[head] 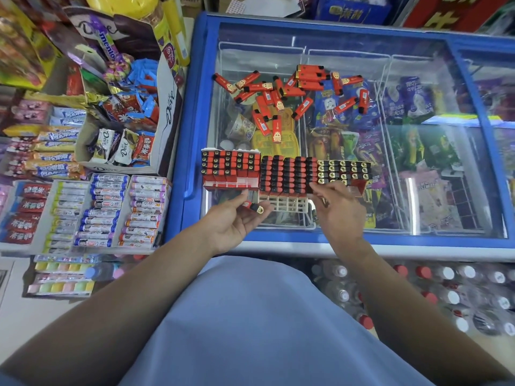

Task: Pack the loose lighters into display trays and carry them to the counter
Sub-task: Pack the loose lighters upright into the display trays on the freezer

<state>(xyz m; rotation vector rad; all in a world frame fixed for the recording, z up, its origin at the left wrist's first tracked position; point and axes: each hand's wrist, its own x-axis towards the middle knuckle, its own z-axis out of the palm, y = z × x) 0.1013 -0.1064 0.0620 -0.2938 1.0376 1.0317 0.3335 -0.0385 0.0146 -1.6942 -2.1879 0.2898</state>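
Three display trays stand side by side on the glass lid of a blue freezer point(195, 112): a left tray point(230, 174), a middle tray point(287, 176) with empty white slots at its near edge, and a right tray point(344, 171). Each holds rows of red lighters. Several loose red lighters point(289, 93) lie scattered on the glass behind them. My left hand point(234, 221) holds one red lighter point(253, 206) in its fingers, just in front of the left and middle trays. My right hand point(338, 208) hovers over the near edge of the right tray with fingers curled; I cannot tell whether it holds anything.
Shelves of sweets and chocolate point(111, 151) crowd the left side, against the freezer's edge. Ice cream packets point(418, 151) show under the glass. Bottled water packs point(446, 296) lie on the floor at lower right.
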